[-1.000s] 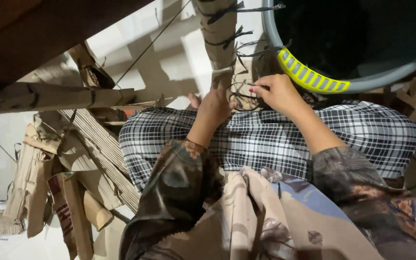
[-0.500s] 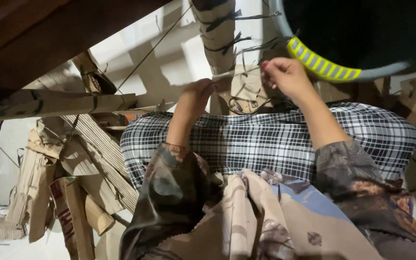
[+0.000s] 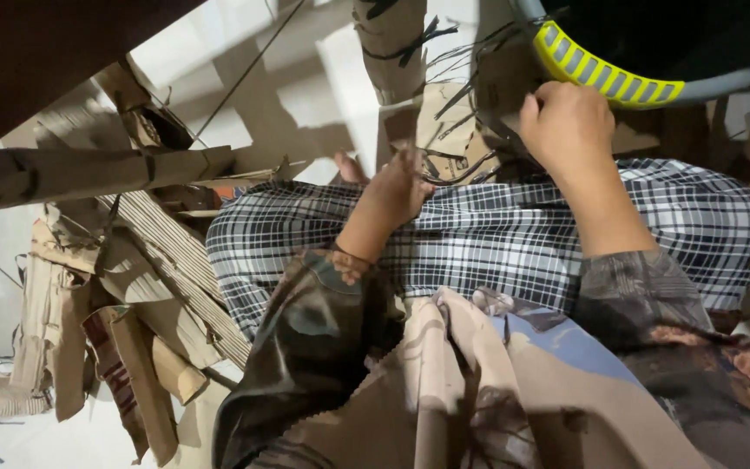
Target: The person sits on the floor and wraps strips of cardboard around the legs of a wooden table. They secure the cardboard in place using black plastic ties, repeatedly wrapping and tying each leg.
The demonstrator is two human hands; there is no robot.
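The cardboard piece (image 3: 444, 130) is held up in front of the knees, just below a tall cardboard roll (image 3: 390, 43) and beside a big dark tub (image 3: 653, 43) with a yellow striped band (image 3: 605, 74). Thin black ties (image 3: 457, 165) hang from it and curl over its lower edge.

The left hand (image 3: 392, 191) is closed around the bottom of the cardboard piece, where the black ties are bunched. The right hand (image 3: 566, 126) is curled into a fist at the piece's right edge, close under the yellow band. It looks like a tie is pinched in that fist, but the fingers are turned away, so what is held cannot be told for sure.

Both arms are rested on the lap, which is covered by black and white checked trousers (image 3: 496, 243). Patterned sleeves (image 3: 305, 321) are seen closer to the camera.

The work seems to be partly done. The tall roll above is already bound with black ties, and another bound roll (image 3: 88, 174) is laid out to the left. More loose cardboard scraps (image 3: 132, 347) are piled on the pale floor (image 3: 305, 87) on the left, not tied yet. The piece in the hands is not finished, since its ties are hanging loose.
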